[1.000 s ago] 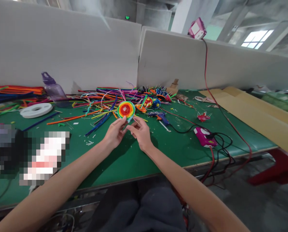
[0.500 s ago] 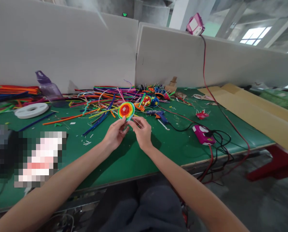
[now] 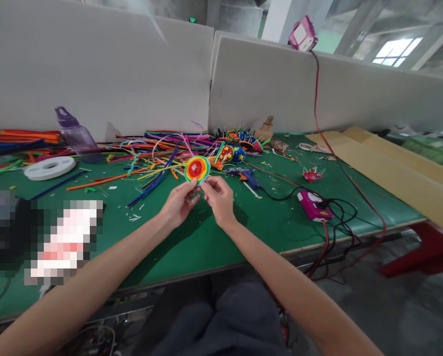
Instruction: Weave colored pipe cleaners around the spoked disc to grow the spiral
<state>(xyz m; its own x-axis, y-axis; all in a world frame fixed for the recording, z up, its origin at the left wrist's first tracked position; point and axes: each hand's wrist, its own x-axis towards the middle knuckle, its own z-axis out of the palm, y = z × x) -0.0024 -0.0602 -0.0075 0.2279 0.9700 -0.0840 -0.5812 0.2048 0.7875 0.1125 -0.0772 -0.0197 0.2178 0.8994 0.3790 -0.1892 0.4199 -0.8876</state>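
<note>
A round disc of coiled rings, red in the middle, then orange, yellow and green with a light blue edge, is held upright above the green table. My left hand pinches its lower edge between thumb and fingers. My right hand is closed at the lower right edge of the disc, fingertips on its light blue rim. Both hands nearly touch. Behind the disc lie loose fuzzy stems in many colours and star-patterned ornaments.
A blue glue gun lies right of the hands, its cord running to a magenta power box. At the left are a white spool and a purple bottle. Brown cardboard covers the right side.
The disc and both hands have shifted slightly to the right. The grip on the disc looks much the same.
</note>
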